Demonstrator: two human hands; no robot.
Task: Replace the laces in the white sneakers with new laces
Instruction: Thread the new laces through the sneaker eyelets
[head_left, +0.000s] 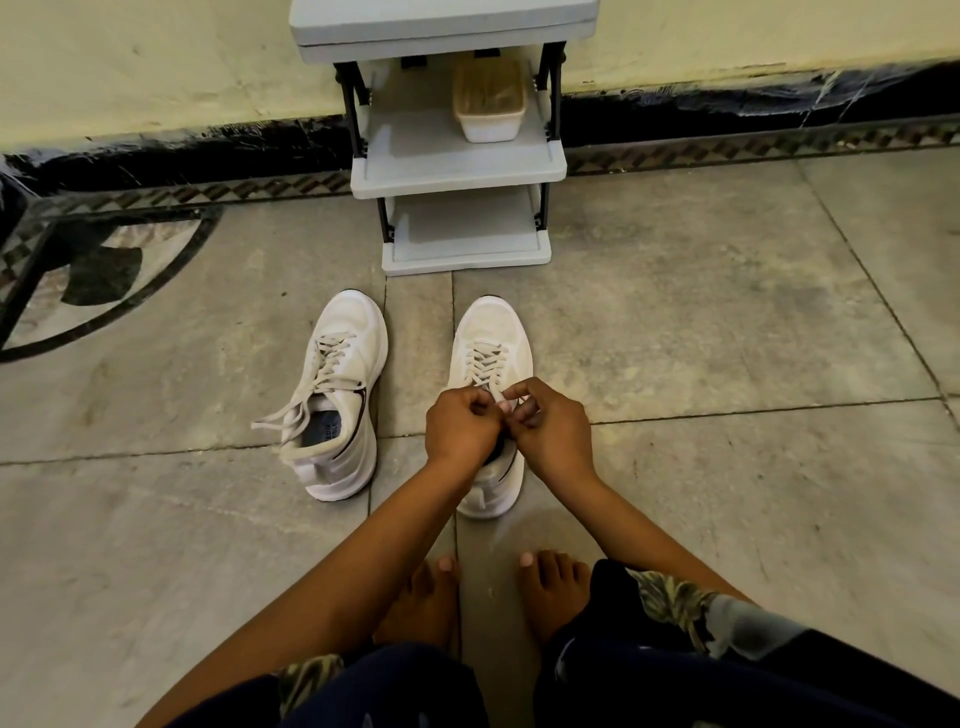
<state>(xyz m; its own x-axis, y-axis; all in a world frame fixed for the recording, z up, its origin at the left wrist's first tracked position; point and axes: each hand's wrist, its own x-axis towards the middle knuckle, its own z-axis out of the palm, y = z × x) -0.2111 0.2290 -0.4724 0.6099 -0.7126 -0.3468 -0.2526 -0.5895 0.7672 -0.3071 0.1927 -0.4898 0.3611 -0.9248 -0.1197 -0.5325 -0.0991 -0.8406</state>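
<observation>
Item 1. Right sneaker, white, low-cut. It stands on the stone-tile floor, straight ahead of the person. Its long axis runs away from the person, toe towards the wall and heel towards the bare feet. The toe and forefoot show beyond the hands; the heel shows below the wrists. The opening is hidden beneath both hands.

Item 2. Lace, pale. It is threaded in crosses up the right sneaker's eyelets, and a short strand at the top of the lacing passes between the two hands.

Item 3. Left hand. It is over the sneaker's tongue with fingers curled and pinches the lace strand.

Item 4. Right hand. It is just beside the left hand, knuckles nearly touching it. Its thumb and forefinger are closed on the same strand.

Item 5. Left sneaker, white with a dark side mark. It is near the right sneaker but apart from it and clear of both hands. It lies roughly parallel to the right one, toe away, tilted slightly to the right. Its loose lace trails off the collar to the left.

Item 6. Shelf rack, grey, three tiers, against the wall beyond the toes. A lidded container sits on the middle tier.
</observation>
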